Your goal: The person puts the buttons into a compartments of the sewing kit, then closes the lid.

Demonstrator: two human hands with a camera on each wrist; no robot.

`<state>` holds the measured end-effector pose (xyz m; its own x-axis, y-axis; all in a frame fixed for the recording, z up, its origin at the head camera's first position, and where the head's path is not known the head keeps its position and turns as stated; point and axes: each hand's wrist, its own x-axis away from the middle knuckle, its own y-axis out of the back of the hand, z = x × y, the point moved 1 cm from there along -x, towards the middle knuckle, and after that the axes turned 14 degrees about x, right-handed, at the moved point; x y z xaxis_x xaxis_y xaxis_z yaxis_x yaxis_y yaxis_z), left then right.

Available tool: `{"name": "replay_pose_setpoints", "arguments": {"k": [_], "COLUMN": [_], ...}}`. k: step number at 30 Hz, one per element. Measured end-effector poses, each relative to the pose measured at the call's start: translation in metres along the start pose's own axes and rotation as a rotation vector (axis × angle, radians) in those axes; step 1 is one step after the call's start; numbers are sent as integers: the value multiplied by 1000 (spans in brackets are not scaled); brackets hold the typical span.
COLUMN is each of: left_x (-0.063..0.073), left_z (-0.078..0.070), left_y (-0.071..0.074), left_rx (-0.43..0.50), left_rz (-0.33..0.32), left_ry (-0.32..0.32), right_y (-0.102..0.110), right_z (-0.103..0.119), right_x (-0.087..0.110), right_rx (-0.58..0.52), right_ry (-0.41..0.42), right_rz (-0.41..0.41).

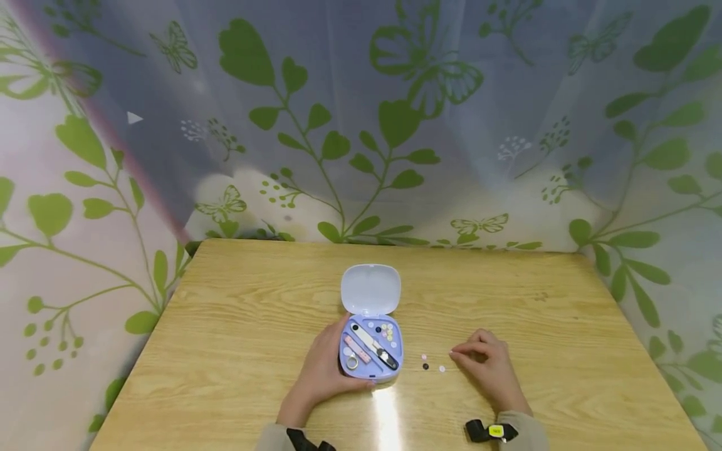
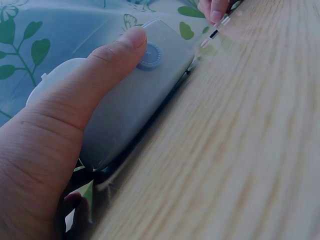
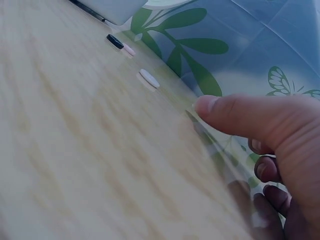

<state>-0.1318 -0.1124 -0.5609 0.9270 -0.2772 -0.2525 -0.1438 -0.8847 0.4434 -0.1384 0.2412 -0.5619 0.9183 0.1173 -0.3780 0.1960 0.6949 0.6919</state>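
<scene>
A lilac sewing box (image 1: 371,347) stands on the table with its white lid (image 1: 370,289) raised at the back. My left hand (image 1: 321,363) holds its left side, thumb along the front near the round catch (image 2: 150,55). In the box lie a white-and-black tool (image 1: 374,346), a pink strip (image 1: 358,349), a ring (image 1: 352,362) and several buttons (image 1: 388,331). A pink button (image 1: 424,356), a black button (image 1: 425,366) and a white button (image 1: 442,369) lie right of it. Beside them is my right hand (image 1: 487,363), thumb and forefinger tips close together; whether something small is between them is unclear.
The wooden table (image 1: 254,300) reaches back to a curtain (image 1: 350,156) printed with green leaves and butterflies. Curtain cloth also hangs along the left and right sides. A bright reflection shows on the tabletop in front of the box.
</scene>
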Motion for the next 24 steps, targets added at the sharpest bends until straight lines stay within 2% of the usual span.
{"name": "replay_pose_setpoints", "arguments": {"k": [6, 13, 18, 24], "left_x": [-1, 0, 0, -1], "left_z": [0, 1, 1, 0], "left_y": [-1, -1, -2, -2], "left_rx": [0, 5, 3, 5], "left_rz": [3, 11, 9, 9], "left_ry": [2, 15, 4, 10], "right_y": [3, 19, 20, 20], "right_z": [7, 40, 38, 40], "right_x": [0, -3, -2, -6], "right_rx": [-31, -53, -97, -157], "right_ry": [-62, -127, -181, -128], "right_rz": [-13, 24, 43, -20]}}
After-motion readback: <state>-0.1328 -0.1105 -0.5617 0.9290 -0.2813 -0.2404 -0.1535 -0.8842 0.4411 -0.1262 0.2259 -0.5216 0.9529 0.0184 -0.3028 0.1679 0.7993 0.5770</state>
